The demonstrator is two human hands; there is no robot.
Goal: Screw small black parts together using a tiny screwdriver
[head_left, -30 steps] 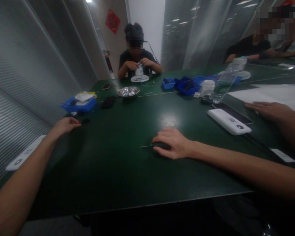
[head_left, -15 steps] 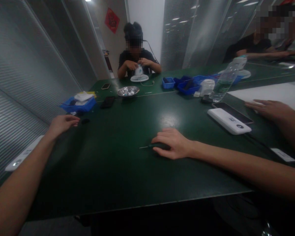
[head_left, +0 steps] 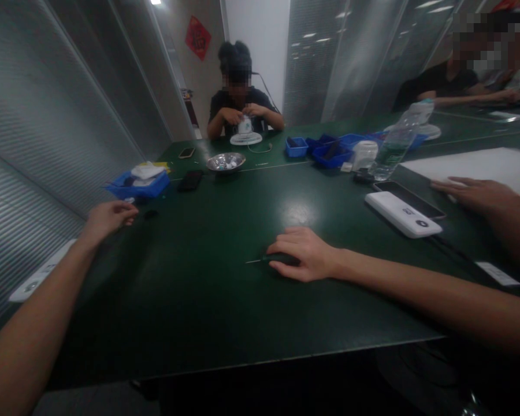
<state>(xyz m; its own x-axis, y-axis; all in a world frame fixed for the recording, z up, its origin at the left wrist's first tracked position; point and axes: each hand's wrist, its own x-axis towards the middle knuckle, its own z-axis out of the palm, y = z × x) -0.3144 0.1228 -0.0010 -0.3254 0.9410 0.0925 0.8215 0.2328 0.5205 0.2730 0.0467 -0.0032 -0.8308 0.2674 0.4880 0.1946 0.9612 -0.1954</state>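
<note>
My right hand (head_left: 305,252) lies on the dark green table (head_left: 208,300), fingers curled over the dark handle of a screwdriver (head_left: 255,260). Its thin metal shaft sticks out to the left of my fingers. My left hand (head_left: 107,219) hovers low at the table's left side, fingers drawn together in a loose pinch. Whether anything is in them is hidden. A small black object (head_left: 150,214) lies just right of its fingertips. Just beyond that hand stands a blue bin (head_left: 139,185) with white pieces in it.
Another person's hand (head_left: 474,192) lies flat at the right, near a white power bank (head_left: 403,214) and a dark phone (head_left: 409,198). Farther back are a water bottle (head_left: 394,144), blue trays (head_left: 329,153), a metal bowl (head_left: 226,162) and a black phone (head_left: 190,180). A person opposite handles a small white fan (head_left: 246,136).
My left hand has drawn back a little to the left, away from the small black object. My right hand stays on the screwdriver.
</note>
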